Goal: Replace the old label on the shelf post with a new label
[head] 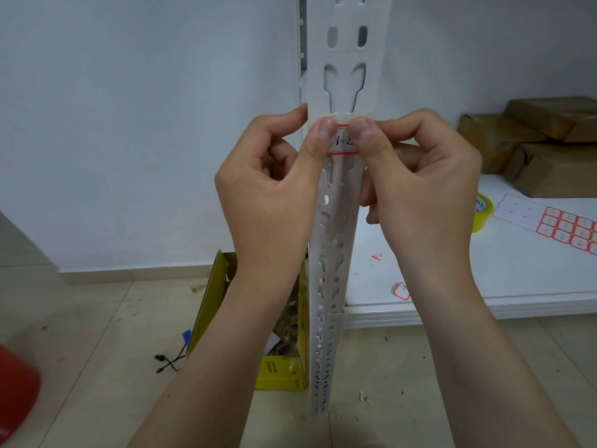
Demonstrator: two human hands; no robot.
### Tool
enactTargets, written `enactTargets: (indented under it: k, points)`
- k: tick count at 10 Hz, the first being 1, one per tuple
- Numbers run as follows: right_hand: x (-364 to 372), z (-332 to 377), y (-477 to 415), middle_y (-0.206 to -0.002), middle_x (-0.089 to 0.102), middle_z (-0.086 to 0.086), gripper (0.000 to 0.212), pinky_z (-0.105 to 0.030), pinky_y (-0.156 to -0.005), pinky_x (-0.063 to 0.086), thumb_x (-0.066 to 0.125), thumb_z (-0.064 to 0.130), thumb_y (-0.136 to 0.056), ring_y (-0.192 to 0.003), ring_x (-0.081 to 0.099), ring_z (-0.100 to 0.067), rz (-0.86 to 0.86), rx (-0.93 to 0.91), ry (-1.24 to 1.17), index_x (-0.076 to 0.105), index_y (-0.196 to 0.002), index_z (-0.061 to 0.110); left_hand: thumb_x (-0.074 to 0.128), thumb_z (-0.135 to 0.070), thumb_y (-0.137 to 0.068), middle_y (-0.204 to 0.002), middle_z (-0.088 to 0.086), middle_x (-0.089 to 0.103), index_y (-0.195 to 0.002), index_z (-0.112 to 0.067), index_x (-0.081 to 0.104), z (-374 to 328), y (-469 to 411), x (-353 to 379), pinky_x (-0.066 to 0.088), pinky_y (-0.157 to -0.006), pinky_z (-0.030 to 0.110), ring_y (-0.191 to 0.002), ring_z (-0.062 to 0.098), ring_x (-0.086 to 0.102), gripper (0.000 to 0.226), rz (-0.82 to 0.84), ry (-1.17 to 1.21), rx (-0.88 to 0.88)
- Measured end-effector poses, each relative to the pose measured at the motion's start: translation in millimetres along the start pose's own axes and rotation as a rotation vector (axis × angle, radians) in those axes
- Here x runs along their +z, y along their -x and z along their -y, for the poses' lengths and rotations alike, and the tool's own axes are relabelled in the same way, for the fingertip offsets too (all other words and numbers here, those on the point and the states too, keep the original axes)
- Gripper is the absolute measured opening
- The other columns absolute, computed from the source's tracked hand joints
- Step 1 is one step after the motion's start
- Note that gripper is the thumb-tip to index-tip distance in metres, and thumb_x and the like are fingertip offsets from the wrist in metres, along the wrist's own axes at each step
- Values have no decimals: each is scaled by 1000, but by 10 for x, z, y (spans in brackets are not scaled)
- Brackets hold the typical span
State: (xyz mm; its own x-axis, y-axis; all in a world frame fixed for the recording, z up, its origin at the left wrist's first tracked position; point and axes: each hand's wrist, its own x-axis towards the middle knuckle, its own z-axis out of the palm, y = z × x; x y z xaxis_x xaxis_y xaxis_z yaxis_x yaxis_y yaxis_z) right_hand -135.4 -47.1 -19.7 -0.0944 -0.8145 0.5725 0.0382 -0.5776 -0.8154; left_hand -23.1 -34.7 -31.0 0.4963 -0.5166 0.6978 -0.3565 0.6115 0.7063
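A white perforated shelf post (342, 59) runs upright through the middle of the view. A small white label with a red border (343, 142) sits on its front face, with handwriting on it and clear tape across its top. My left hand (271, 189) presses its thumb on the label's left edge, fingers curled behind the post. My right hand (420, 185) presses its thumb on the label's right edge. Both thumbs cover the label's ends.
A white shelf board (484, 279) extends to the right, bearing a sheet of red-bordered labels (568, 229), a yellow tape roll (483, 211), brown wrapped parcels (546, 147) and a loose peeled label (402, 291). A yellow cardboard box (281, 370) stands on the floor behind the post.
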Motion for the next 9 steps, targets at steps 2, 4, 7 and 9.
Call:
enactTargets:
  k: [2, 4, 7, 9]
  points:
    - [-28, -22, -25, -49, 62, 6, 27, -21, -43, 46, 74, 24, -100, -41, 54, -8, 12, -2, -6, 63, -75, 23, 71, -20, -97, -63, -10, 47, -105, -17, 72, 39, -13, -26, 40, -58, 11, -58, -1, 44, 9, 6, 1, -1]
    - [-75, -105, -29, -50, 62, 6, 23, -20, -40, 42, 75, 18, -99, -39, 53, -9, 50, -2, -59, 68, -79, 27, 69, -17, -98, -65, 12, 51, -119, -8, 72, 106, 5, -74, 43, -57, 12, -59, 0, 46, 24, 32, -4, 24]
    - [-163, -125, 6, -69, 69, -14, 14, -19, -44, 49, 75, 16, -98, -45, 60, -9, 113, -71, 90, 70, -102, 28, 65, -16, -100, -67, 16, 41, -140, -9, 61, 141, 57, -137, 39, -56, 14, -59, 9, 38, 40, 152, -55, 22]
    - [-433, 104, 201, -72, 70, -4, 37, -23, -52, 54, 67, 17, -103, -47, 56, -9, 221, 14, 310, 68, -138, 31, 62, -11, -101, -58, -16, 52, -112, -25, 77, 19, 256, -532, 39, -56, 16, -53, 1, 44, 23, 252, -123, -250]
